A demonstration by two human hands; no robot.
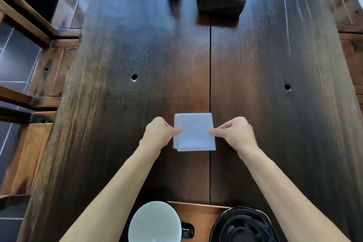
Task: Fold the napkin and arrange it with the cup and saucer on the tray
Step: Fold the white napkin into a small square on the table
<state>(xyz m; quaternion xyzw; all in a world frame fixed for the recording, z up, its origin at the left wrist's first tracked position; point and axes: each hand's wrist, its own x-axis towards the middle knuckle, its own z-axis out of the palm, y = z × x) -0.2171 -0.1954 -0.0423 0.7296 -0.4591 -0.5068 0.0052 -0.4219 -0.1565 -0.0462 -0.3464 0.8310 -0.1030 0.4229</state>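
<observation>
one napkin [194, 132], one cup [155, 222], one saucer [242, 226], one tray [198, 214], two hands

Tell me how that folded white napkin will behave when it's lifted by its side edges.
Napkin is probably light and floppy: its thin stacked layers lie flat. Held only at its sides by left hand and right hand, its middle may sag, folds slipping apart.

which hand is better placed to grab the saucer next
The right. The right hand pinches the napkin at its right edge, and the saucer sits on the tray on that side. The left hand is nearer the cup.
</observation>
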